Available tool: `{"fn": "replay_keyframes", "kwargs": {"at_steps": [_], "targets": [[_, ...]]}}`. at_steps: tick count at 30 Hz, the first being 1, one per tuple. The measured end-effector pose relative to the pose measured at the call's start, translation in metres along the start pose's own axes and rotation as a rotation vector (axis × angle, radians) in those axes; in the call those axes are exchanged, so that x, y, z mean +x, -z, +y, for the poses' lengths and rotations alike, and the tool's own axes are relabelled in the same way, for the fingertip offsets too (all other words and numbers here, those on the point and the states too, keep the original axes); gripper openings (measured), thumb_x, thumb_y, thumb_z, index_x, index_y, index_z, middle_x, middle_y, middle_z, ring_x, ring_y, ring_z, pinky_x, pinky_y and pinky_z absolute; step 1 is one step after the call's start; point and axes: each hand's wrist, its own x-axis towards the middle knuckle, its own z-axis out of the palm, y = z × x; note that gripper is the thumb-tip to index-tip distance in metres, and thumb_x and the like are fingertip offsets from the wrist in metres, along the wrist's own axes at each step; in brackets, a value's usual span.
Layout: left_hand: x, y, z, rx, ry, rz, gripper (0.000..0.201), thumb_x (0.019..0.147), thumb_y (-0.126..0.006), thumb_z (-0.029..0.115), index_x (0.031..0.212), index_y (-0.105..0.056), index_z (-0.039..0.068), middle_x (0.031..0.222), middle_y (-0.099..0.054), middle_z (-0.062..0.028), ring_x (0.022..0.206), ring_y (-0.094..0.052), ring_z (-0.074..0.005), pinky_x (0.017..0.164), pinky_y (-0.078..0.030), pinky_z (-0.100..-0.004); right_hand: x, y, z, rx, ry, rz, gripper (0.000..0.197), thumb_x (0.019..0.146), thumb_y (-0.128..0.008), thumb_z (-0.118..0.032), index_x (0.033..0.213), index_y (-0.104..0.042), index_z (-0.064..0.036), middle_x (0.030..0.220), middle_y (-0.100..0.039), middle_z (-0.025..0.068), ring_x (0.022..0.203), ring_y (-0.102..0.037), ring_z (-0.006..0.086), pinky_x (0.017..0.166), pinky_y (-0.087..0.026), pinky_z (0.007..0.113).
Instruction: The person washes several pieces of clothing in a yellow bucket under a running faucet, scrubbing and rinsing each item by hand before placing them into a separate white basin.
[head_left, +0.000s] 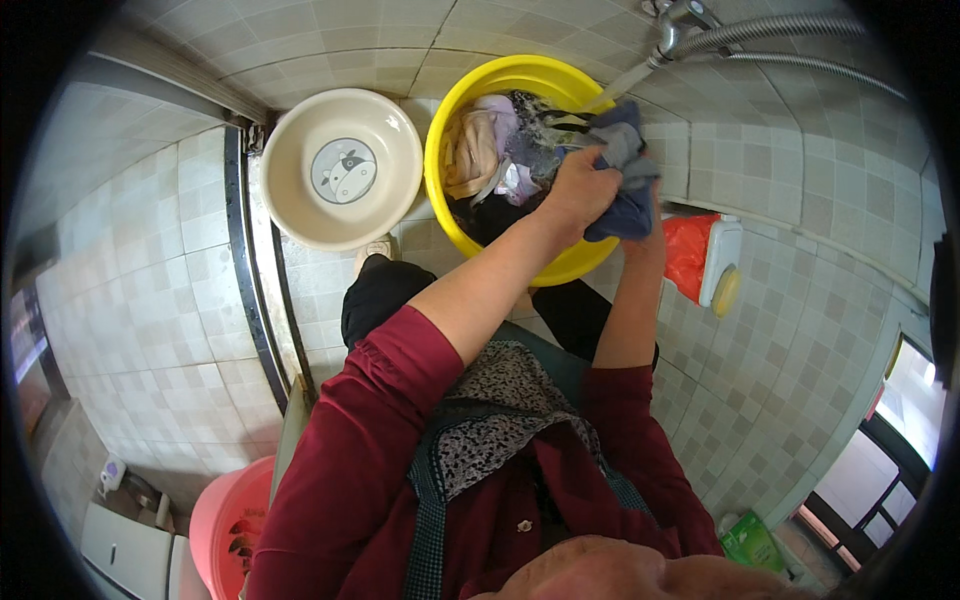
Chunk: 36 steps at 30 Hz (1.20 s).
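Observation:
A blue-grey cloth garment [612, 213] is bunched up over the right side of a yellow basin [440, 205]. My left hand [582, 192] is closed on its near-left side, the thumb pressed into the cloth. On its right side my right hand [648, 232] grips it too, with most of the fingers hidden behind the cloth. Inside the basin lie wet clothes [475, 150] in tan, lilac and black, in water with some foam. Water streams into the far right of the basin from a tap [672, 35] on the wall.
Left of the yellow basin stands a cream basin [285, 175] with a cow picture on its bottom. A red plastic bag [690, 255] hangs in a white holder [722, 262] to the right. A pink tub [215, 520] stands at lower left, a green package [755, 545] at lower right.

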Motion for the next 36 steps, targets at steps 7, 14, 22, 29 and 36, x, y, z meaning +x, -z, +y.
{"fn": "replay_keyframes", "kwargs": {"at_steps": [7,14,22,29,36], "targets": [[0.006,-0.001,-0.022,0.141,0.024,0.070,0.052,0.080,-0.060,0.035,0.110,-0.061,-0.007,0.102,-0.064,-0.0274,0.099,-0.062,-0.0358,0.089,-0.047,-0.0376,-0.014,-0.020,-0.007,0.228,0.035,-0.207,0.046,0.097,-0.050,-0.036,0.125,-0.050,0.0004,0.117,-0.059,0.0135,0.104,-0.059,0.0243,0.090,-0.049,0.036],[0.017,-0.010,-0.031,0.524,-0.473,0.654,0.059,0.085,-0.057,0.047,0.108,-0.060,-0.008,0.094,-0.065,-0.0270,0.093,-0.063,-0.0401,0.086,-0.048,-0.0415,-0.016,-0.040,-0.023,-0.066,0.185,0.038,0.038,0.093,-0.058,-0.028,0.115,-0.056,0.0040,0.107,-0.061,0.0140,0.092,-0.062,0.0204,0.079,-0.052,0.031],[0.006,0.007,-0.026,0.703,-0.267,0.437,0.039,0.097,-0.042,0.026,0.094,-0.061,-0.009,0.095,-0.061,-0.0326,0.093,-0.059,-0.0467,0.081,-0.045,-0.0501,-0.018,-0.064,-0.008,-0.359,0.029,0.232,0.048,0.084,-0.068,-0.033,0.112,-0.058,0.0047,0.106,-0.060,0.0136,0.090,-0.061,0.0210,0.079,-0.049,0.031],[0.031,0.021,-0.054,0.638,-0.220,0.392,0.038,0.098,-0.041,0.025,0.093,-0.059,-0.007,0.089,-0.063,-0.0282,0.085,-0.061,-0.0424,0.077,-0.046,-0.0455,0.007,-0.035,0.003,-0.617,0.109,0.015,0.047,0.083,-0.068,-0.034,0.110,-0.061,0.0036,0.102,-0.061,0.0110,0.087,-0.059,0.0195,0.079,-0.047,0.030],[0.024,0.023,-0.031,-0.044,0.054,0.444,0.043,0.098,-0.031,0.046,0.120,-0.047,0.012,0.112,-0.053,-0.0098,0.106,-0.050,-0.0233,0.086,-0.042,-0.0379,0.001,-0.086,-0.053,-0.700,0.373,0.193,0.037,0.088,-0.065,-0.035,0.097,-0.066,0.0013,0.093,-0.063,0.0076,0.080,-0.057,0.0157,0.073,-0.045,0.028]]}}
